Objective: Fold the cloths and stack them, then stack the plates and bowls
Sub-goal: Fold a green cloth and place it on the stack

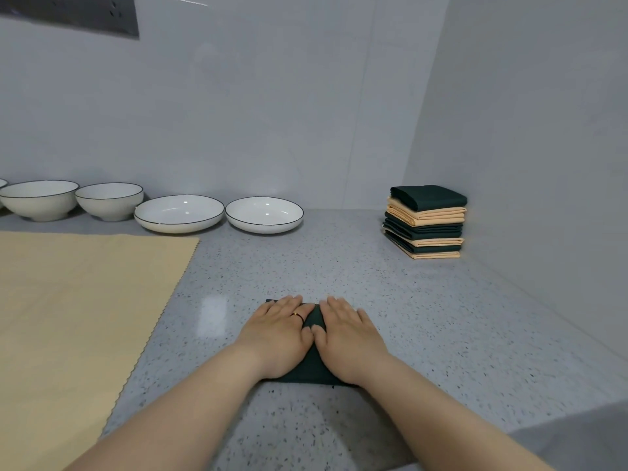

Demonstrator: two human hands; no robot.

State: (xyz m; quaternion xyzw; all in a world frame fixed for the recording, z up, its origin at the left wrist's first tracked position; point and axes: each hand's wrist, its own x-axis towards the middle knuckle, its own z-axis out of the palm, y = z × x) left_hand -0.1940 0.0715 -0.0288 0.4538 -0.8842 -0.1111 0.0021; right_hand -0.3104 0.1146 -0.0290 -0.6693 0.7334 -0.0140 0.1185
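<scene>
- Two hands lie flat on a small folded dark green cloth at lower centre of the frame: the left hand and the right hand sit side by side, fingers straight and palms down, pressing on it rather than gripping it.
- Judging by this, the step in hand is smoothing the last fold of this cloth; the folding part of the task looks well advanced but not finished.
- Next, the cloth likely needs to be picked up by its edges without letting the folds open, and set squarely on the stack of folded cloths at right of centre, in the corner by the wall.
- That stack is made of dark green and pale orange layers and leans slightly, so a careless landing could shift it.
- One pale yellow cloth lies spread out unfolded at left.
- Behind it, along the wall, two white plates and two white bowls with dark rims stand unstacked; another rim just shows at the left edge.
- All of this rests on a grey speckled countertop.
- No brand, label or writing can be read anywhere.
</scene>
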